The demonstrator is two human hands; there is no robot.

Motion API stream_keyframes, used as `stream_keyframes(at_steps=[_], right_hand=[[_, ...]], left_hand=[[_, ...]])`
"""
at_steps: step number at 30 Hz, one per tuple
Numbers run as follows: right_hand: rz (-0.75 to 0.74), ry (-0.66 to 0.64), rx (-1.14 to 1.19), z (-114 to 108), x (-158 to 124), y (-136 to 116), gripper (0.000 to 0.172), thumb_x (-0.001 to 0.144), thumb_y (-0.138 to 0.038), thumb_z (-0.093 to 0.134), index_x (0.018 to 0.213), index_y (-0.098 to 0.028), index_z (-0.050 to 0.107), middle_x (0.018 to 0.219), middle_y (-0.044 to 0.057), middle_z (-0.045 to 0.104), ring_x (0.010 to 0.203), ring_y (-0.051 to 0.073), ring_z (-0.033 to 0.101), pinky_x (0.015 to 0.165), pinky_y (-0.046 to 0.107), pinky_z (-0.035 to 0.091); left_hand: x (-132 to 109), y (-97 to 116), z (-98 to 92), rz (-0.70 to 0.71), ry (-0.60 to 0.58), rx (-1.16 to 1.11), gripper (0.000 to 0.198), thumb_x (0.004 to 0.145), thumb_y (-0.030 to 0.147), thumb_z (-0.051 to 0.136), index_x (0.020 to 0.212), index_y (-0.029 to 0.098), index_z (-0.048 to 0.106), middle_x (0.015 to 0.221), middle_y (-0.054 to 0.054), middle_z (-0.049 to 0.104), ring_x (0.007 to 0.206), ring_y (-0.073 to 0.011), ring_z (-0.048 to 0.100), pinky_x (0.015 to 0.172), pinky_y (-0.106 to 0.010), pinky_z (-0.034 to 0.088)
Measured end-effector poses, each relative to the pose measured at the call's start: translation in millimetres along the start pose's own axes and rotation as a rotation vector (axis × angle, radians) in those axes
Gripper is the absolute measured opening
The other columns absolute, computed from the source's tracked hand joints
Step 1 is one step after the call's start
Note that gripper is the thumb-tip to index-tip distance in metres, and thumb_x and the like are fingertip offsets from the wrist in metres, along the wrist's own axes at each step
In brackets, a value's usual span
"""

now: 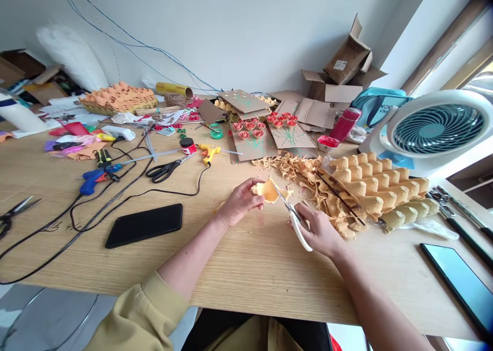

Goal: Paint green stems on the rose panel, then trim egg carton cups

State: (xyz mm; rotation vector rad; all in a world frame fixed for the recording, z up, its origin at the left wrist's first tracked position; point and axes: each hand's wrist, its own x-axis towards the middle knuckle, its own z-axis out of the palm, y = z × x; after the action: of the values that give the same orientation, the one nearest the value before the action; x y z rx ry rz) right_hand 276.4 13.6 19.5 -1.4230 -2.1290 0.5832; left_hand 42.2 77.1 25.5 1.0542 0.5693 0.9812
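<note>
Room lies between black phone (144,225) and hands (242,204), scraps (320,196) blocking the right

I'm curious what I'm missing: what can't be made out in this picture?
In the head view:
White-handled metal scissors: part of the handle is hidden by the right hand.
Left hand: some fingertips appear hidden behind the curved yellow-orange pulp piece.
Black-handled metal scissors: cut off by the left edge.
Turquoise fabric bag: partly hidden by the round white fan.
White label on the tilted brown cardboard box: print too small.
</note>
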Motion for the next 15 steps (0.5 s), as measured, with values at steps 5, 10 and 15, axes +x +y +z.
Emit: stream_keyframes(at_steps=[5,10,15], right_hand=[[-0.030,-0.014,-0.054,0.8,2.2,-3.8,0.028,0.093,-0.039,0.050,0.075,-0.024,0.036,0.068,-0.003,0.046,0.064,0.015,0.045,0.063,0.029,0.033],[-0.018,-0.033,-0.062,-0.6,2.5,-7.6,0.023,0.093,-0.036,0.049,0.078,-0.024,0.035,0.072,-0.001,0.050,0.066,0.016,0.047,0.064,0.030,0.034],[-0.036,-0.029,-0.079,-1.5,1.9,-7.7,0.022,0.092,-0.034,0.048,0.078,-0.024,0.034,0.072,-0.002,0.050,0.067,0.017,0.049,0.066,0.030,0.036]], left_hand=[[0.2,0.3,0.2,0.040,-0.028,0.054,0.051,0.063,0.035,0.089,0.102,0.018,0.060,0.087,0.000,0.061,0.067,-0.0083,0.056,0.059,-0.020,0.048],[0.4,-2.4,1.6,0.056,-0.081,0.111,0.047,0.065,0.034,0.088,0.100,0.018,0.061,0.090,0.000,0.059,0.073,-0.0095,0.054,0.060,-0.020,0.050],[-1.1,-2.5,2.4,0.090,-0.107,0.133,0.044,0.066,0.027,0.087,0.102,0.017,0.063,0.090,0.000,0.060,0.077,-0.0089,0.056,0.067,-0.019,0.050]])
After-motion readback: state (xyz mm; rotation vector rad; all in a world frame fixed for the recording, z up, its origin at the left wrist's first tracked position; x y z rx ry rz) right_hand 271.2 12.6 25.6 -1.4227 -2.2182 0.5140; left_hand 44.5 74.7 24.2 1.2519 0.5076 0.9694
